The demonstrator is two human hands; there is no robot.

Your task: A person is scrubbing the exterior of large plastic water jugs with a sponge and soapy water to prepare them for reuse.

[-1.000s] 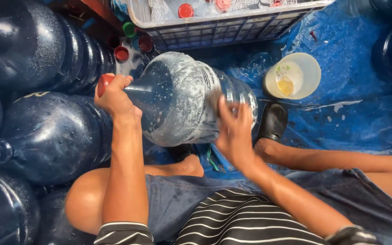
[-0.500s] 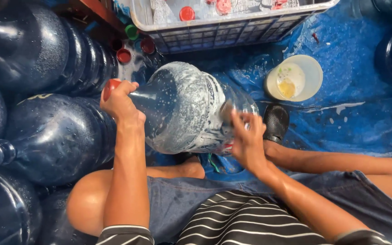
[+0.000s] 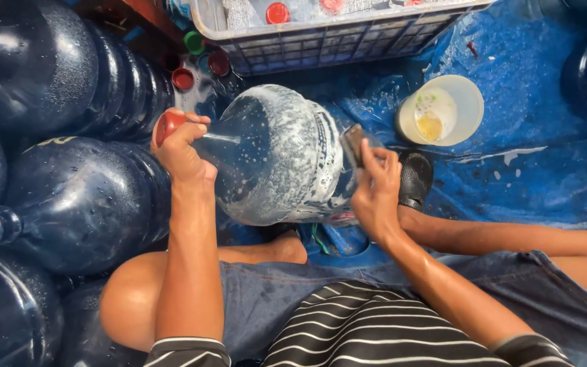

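Fingers of the left hand (image 3: 183, 151) wrap tight round the neck of a big water jug (image 3: 276, 158), closed over its red cap (image 3: 168, 124), and hold the jug on its side above the lap. Fingers of the right hand (image 3: 375, 192) are curled shut on a small scrub pad (image 3: 354, 143), pressed to the jug's base end.

Compared with 1 second ago, the right hand has slid from the lower side of the jug up toward the rim of its base, and the jug has turned a little in the left grip, so a fresh band of soapy wall faces up. Judging by the white suds over most of the body, the scrubbing looks well along and is now working on the bottom end.

Jug sits between the 2 hands, touching both. Just beyond the right hand stands a pale tub (image 3: 443, 109) with yellowish liquid on a blue tarp (image 3: 531, 163). Dark blue jugs (image 3: 83, 197) lie stacked to the left; a grey crate (image 3: 334, 41) sits further off.
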